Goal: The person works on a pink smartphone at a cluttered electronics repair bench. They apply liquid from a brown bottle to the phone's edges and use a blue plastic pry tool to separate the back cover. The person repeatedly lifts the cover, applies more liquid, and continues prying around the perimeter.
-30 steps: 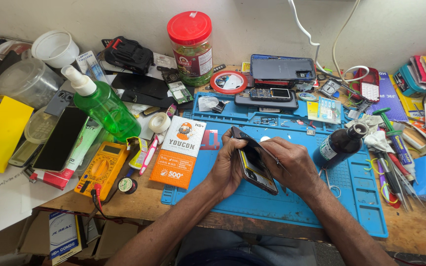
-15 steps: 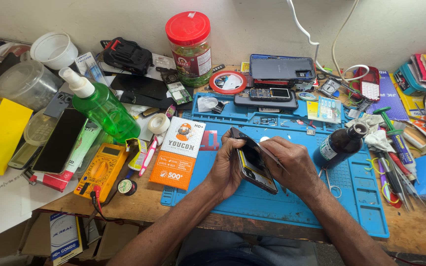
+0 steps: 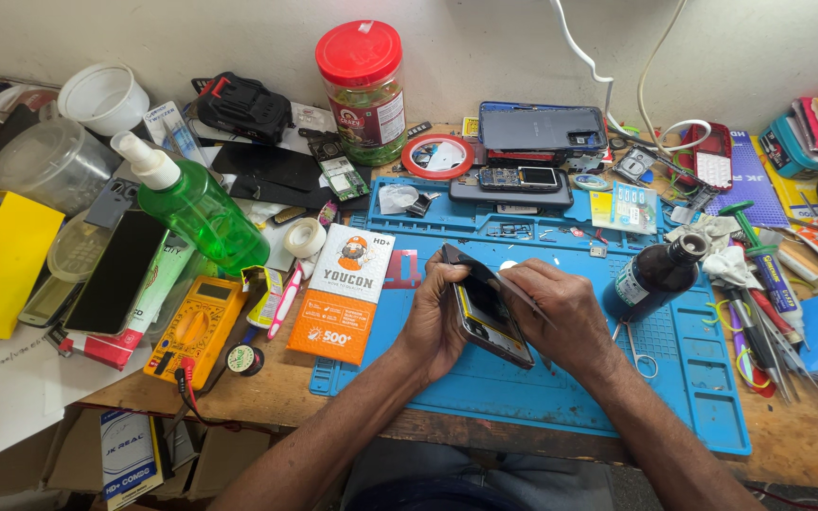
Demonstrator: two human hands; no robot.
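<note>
A dark smartphone [image 3: 487, 308] is held tilted on its edge over the blue repair mat [image 3: 560, 378]. My left hand [image 3: 433, 317] grips the phone along its left side. My right hand [image 3: 565, 308] rests on the phone's right edge and pinches a thin flat tool [image 3: 521, 295] against it. The phone's screen side faces up and its lower end points toward me.
An orange and white box [image 3: 343, 293] lies just left of my left hand. A brown bottle [image 3: 653, 274] stands right of my right hand. A green spray bottle [image 3: 196, 208], yellow multimeter [image 3: 196, 326], red-lidded jar [image 3: 364, 80], other phones [image 3: 523, 180] and several tools [image 3: 759, 312] crowd the bench.
Both hands stay on the phone over the mat; the grip shifts only slightly.
</note>
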